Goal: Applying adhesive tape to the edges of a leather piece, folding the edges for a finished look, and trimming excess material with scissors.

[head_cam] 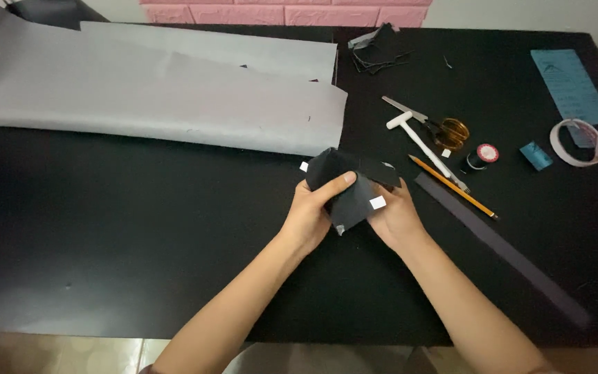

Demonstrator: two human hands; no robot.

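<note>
Both of my hands grip a folded piece of black card or fabric (344,181) with small white tabs at its edges, held just above the middle of the black table (119,228). My left hand (313,211) grips its left side, thumb pressed across the front. My right hand (394,216) holds the right side from underneath, fingers curled around the fold. One white tab (377,202) sits by my right fingers.
Large grey sheets (153,90) cover the back left. To the right lie a white T-handled tool (420,142), scissors (444,128), a pencil (451,185), a thread spool (480,156), a long black strip (506,253), a tape roll (577,142), blue cards (570,84) and black scraps (375,52).
</note>
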